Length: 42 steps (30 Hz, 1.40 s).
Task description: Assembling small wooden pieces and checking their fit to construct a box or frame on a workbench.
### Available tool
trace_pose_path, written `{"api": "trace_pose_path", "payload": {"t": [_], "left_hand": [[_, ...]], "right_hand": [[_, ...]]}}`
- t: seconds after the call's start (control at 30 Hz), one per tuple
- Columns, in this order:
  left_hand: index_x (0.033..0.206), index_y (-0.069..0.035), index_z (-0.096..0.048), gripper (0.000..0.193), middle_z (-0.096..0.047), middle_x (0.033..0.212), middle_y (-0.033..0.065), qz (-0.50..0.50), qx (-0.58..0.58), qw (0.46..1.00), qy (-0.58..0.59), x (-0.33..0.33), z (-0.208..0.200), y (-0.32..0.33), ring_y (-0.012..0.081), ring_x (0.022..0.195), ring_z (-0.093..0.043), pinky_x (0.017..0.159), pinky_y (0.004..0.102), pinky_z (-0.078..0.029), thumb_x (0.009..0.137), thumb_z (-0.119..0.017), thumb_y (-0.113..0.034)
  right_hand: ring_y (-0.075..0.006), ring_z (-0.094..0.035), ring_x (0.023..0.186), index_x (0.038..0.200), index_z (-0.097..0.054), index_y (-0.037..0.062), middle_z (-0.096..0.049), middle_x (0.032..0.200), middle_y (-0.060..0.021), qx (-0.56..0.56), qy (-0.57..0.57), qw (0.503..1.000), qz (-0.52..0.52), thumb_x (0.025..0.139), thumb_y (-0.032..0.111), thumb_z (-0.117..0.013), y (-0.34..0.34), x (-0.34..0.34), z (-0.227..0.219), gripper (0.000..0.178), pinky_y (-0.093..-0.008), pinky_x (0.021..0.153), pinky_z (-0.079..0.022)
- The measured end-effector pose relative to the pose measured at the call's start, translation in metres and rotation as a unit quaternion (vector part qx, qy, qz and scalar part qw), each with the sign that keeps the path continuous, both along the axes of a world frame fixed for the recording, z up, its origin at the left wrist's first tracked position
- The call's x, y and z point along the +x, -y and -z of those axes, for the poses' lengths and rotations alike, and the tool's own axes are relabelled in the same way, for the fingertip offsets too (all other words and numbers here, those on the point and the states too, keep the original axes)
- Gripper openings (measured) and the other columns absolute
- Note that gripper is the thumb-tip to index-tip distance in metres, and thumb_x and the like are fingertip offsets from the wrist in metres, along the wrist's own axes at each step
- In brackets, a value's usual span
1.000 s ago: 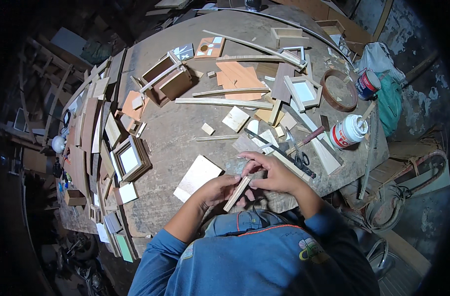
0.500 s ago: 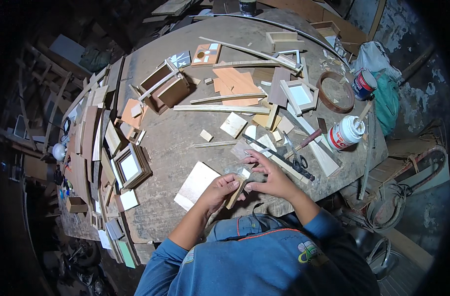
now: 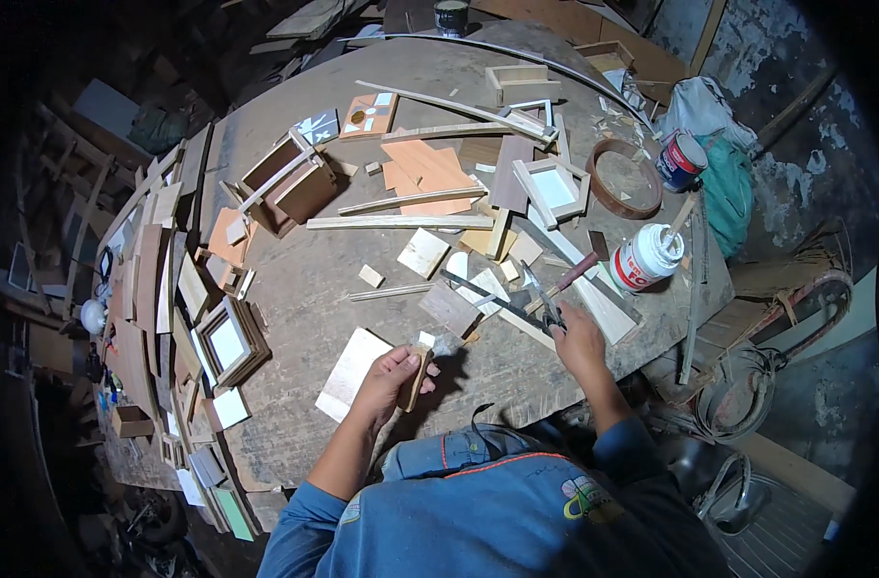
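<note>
My left hand is closed around a small wooden strip. At the strip's upper end are a small white piece and a wisp of clear plastic film. My right hand reaches down to the table with its fingers closed about the handles of the scissors, whose blades point away from me. Beside them lie a dark flat file-like bar and a hammer with a reddish handle. A pale square board rests just left of my left hand.
A white glue tub with a stick in it and a paint can stand at the right. Wooden frames, a box, a round hoop and long strips are spread about. Offcuts pile along the left.
My right hand has left the wooden piece and moved right to the scissors. My left hand keeps hold of the strip. The whole view has shifted slightly.
</note>
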State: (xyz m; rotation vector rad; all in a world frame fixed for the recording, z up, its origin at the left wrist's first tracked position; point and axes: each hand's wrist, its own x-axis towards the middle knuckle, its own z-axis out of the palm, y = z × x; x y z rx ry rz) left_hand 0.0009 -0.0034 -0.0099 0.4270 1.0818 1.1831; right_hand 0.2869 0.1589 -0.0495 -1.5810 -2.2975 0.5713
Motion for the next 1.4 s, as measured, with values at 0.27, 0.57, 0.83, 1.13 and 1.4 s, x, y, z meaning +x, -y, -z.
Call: {"api": "trace_pose_path", "payload": {"t": [0.27, 0.57, 0.83, 1.13, 1.4], "left_hand": [[0.108, -0.004, -0.055, 0.024, -0.065, 0.093, 0.0071, 0.021, 0.030, 0.999, -0.035, 0.006, -0.005, -0.007, 0.0119, 0.070, -0.060, 0.068, 0.0238, -0.048, 0.095, -0.050, -0.023], [0.109, -0.002, -0.055, 0.025, -0.061, 0.089, 0.0038, 0.032, 0.085, 0.992, -0.091, 0.006, -0.009, -0.005, 0.0094, 0.074, -0.055, 0.068, 0.0223, -0.045, 0.095, -0.051, -0.022], [0.101, -0.002, -0.056, 0.020, -0.059, 0.087, 0.0023, 0.073, 0.111, 0.982, -0.135, 0.011, -0.013, -0.011, 0.0085, 0.074, -0.053, 0.067, 0.0223, -0.045, 0.096, -0.049, -0.020], [0.099, -0.003, -0.057, 0.019, -0.059, 0.086, 0.0017, 0.071, 0.114, 0.984, -0.121, 0.011, -0.012, -0.010, 0.0080, 0.074, -0.052, 0.066, 0.0221, -0.044, 0.096, -0.048, -0.020], [0.105, -0.002, -0.056, 0.022, -0.059, 0.086, 0.0018, 0.067, 0.108, 0.986, -0.105, 0.014, -0.007, -0.006, 0.0074, 0.075, -0.053, 0.067, 0.0217, -0.045, 0.097, -0.048, -0.021]], "right_hand": [[-0.0363, -0.062, 0.079, 0.107, -0.062, 0.0104, -0.064, 0.080, -0.0160, -0.127, 0.081, 0.988, -0.022, 0.069, 0.019, -0.068, -0.038, 0.005, 0.004, 0.039, -0.0452, 0.069, -0.050], [-0.0137, -0.051, 0.058, 0.114, -0.053, 0.0036, -0.052, 0.068, -0.0035, -0.458, -0.290, 0.828, -0.143, 0.069, 0.014, -0.068, 0.018, -0.024, -0.075, 0.048, -0.0270, 0.054, -0.041], [-0.0099, -0.042, 0.054, 0.117, -0.053, 0.0092, -0.045, 0.071, -0.0009, -0.274, -0.201, 0.888, -0.311, 0.068, 0.012, -0.069, 0.045, -0.043, -0.067, 0.052, -0.0251, 0.049, -0.034], [-0.0057, -0.039, 0.054, 0.118, -0.054, 0.0085, -0.044, 0.070, -0.0010, -0.307, -0.215, 0.877, -0.301, 0.072, 0.007, -0.066, 0.046, -0.042, -0.069, 0.048, -0.0228, 0.048, -0.032], [-0.0172, -0.053, 0.054, 0.116, -0.056, 0.0068, -0.052, 0.070, -0.0070, -0.270, -0.223, 0.888, -0.298, 0.073, 0.014, -0.066, 0.049, -0.035, -0.055, 0.044, -0.0312, 0.052, -0.043]]}}
